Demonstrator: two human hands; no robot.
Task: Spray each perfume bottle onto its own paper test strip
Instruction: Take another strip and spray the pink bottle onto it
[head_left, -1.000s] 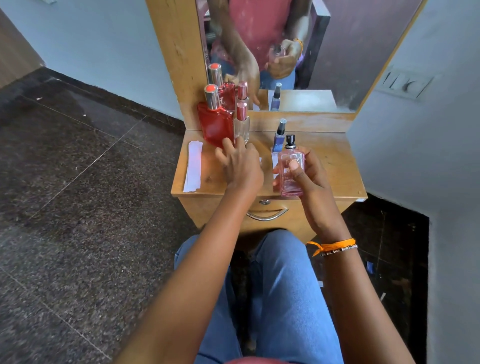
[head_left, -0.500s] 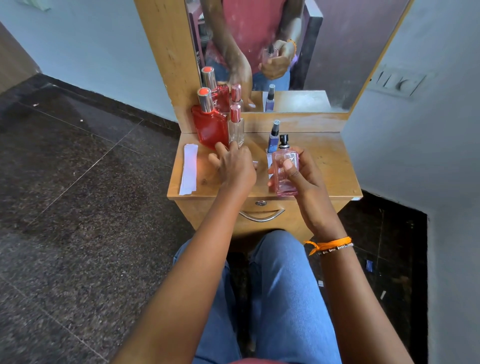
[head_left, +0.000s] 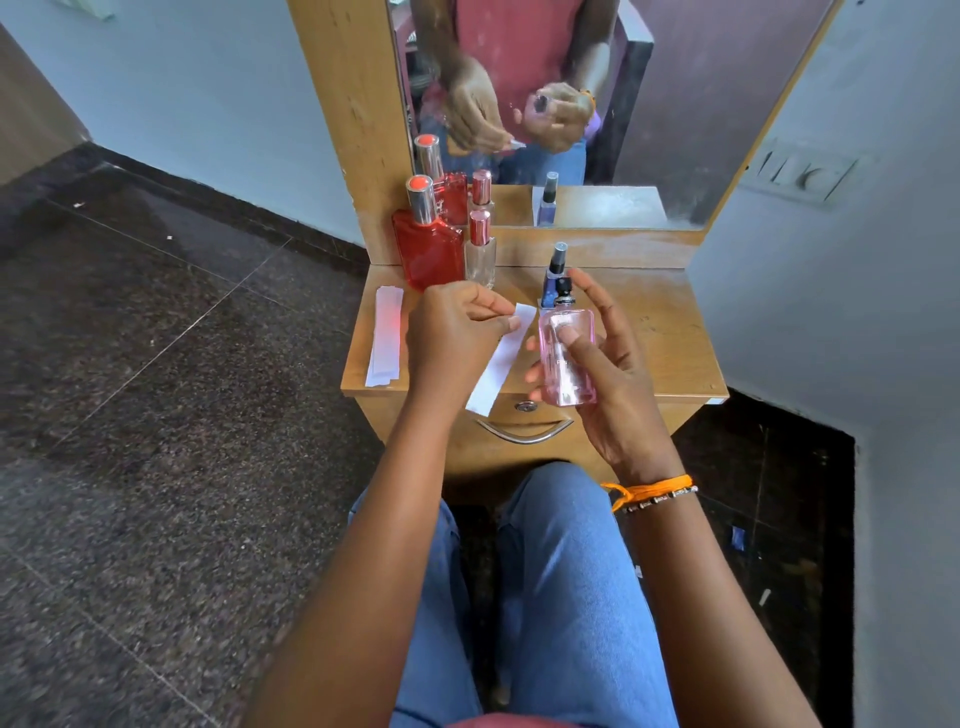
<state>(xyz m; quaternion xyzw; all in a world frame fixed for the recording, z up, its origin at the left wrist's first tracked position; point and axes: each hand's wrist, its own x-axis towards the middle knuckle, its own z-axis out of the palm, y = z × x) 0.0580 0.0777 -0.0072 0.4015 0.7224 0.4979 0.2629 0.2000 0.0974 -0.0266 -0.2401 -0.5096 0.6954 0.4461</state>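
Head view: left hand (head_left: 457, 338) fingers pinch paper strip (head_left: 501, 361); right hand (head_left: 608, 374) grips pink bottle (head_left: 566, 358).

A small wooden dressing table (head_left: 670, 332) with a mirror (head_left: 701, 104) stands against pale blue walls (head_left: 208, 88). Dark speckled stone floor (head_left: 156, 415) spreads left; what may be a switch plate (head_left: 797, 174) sits far right.
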